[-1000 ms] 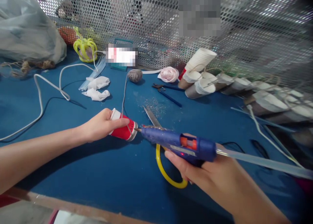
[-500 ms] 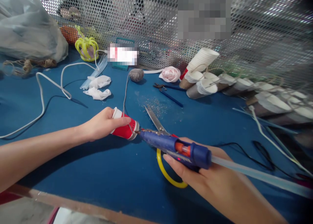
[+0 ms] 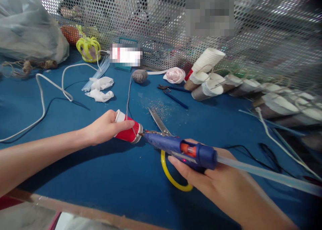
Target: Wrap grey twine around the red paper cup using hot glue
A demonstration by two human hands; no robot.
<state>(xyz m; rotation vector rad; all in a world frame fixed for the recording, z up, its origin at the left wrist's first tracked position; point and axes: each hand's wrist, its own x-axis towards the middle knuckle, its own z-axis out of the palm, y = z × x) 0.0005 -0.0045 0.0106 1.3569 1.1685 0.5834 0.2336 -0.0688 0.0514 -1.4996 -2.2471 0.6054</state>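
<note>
My left hand (image 3: 107, 127) is wrapped round a red and white paper cup (image 3: 125, 133) tipped on its side, base toward the right. Under the thumb, grey yarn (image 3: 128, 104) lies across the cup and runs back to a small ball of yarn (image 3: 140, 76). In my right hand (image 3: 211, 179) is a blue hot glue gun (image 3: 173, 146), with a long clear glue stick (image 3: 259, 171) out of its rear and a small red light lit. Its nozzle points at the cup's base edge; whether they touch I cannot tell. Scissors (image 3: 159, 121) with a yellow handle lie partly hidden beneath the gun.
Blue-handled pliers (image 3: 176, 97) lie beyond the scissors. A pink ribbon roll (image 3: 174, 75) and several wrapped cups (image 3: 207, 90) stand at the back right, before a perforated metal screen (image 3: 161, 29). A white cable (image 3: 42, 89) loops across the left; a plastic bag (image 3: 32, 29) sits behind.
Both hands keep nearly the same place. The rear of the glue gun has risen slightly, while its nozzle stays by the cup's base. The view has shifted a little.
</note>
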